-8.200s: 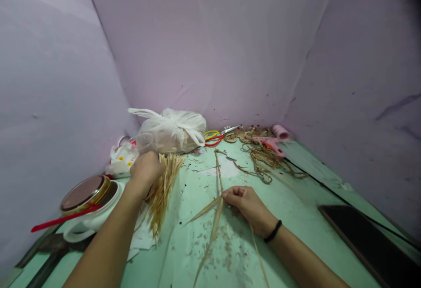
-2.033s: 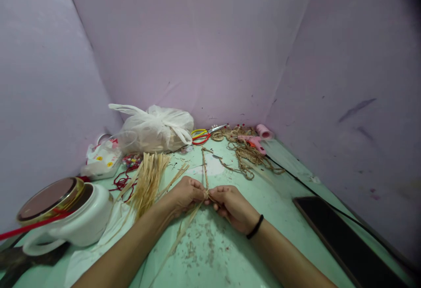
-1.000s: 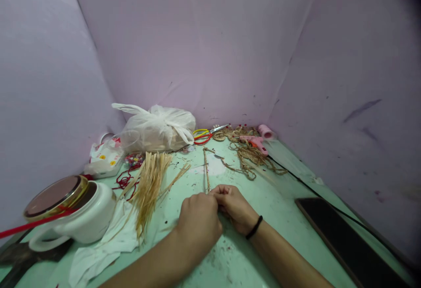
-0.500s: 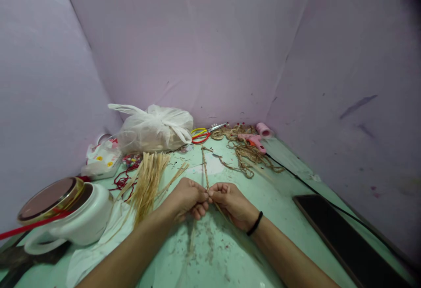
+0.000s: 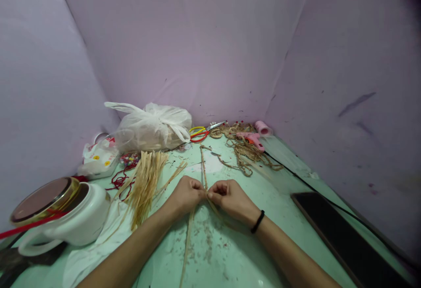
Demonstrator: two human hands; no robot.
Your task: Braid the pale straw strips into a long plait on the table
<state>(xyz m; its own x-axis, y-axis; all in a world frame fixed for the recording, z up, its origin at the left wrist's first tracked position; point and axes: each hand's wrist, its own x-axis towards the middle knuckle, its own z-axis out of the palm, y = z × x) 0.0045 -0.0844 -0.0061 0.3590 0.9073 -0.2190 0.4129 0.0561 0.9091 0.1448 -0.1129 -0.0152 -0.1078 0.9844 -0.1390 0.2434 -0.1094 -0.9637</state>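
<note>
1. Braid (image 5: 203, 167) runs along the bench (image 5: 213, 253); your left hand (image 5: 186, 198) and right hand (image 5: 232, 199), both pinched nearly closed, grip its near end.
2. Tied bag (image 5: 154, 127) holds something pale; you can't tell what the pot (image 5: 88, 217) holds.
3. Wall (image 5: 204, 51) edges your bench behind; black slab (image 5: 342, 239) lies right.

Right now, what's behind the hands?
Beyond the left hand and right hand, a thin tan cord runs over the green table, with scissors farther back. The stretch held between them is covered and cannot be seen.
</note>
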